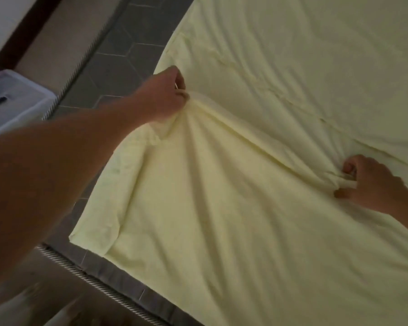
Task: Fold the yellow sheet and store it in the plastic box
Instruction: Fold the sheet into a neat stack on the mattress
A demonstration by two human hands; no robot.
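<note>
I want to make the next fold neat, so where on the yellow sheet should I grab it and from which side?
Probably along the ridge where the left hand and right hand already pinch the yellow sheet. The cloth is gathered there into a raised crease, easy to pinch from above. The loose corner near the rug's edge lies flat, so it would be harder to pick up cleanly.

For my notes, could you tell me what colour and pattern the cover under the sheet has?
Grey, with a hexagon pattern, on the cover beside the sheet; head view.
</note>
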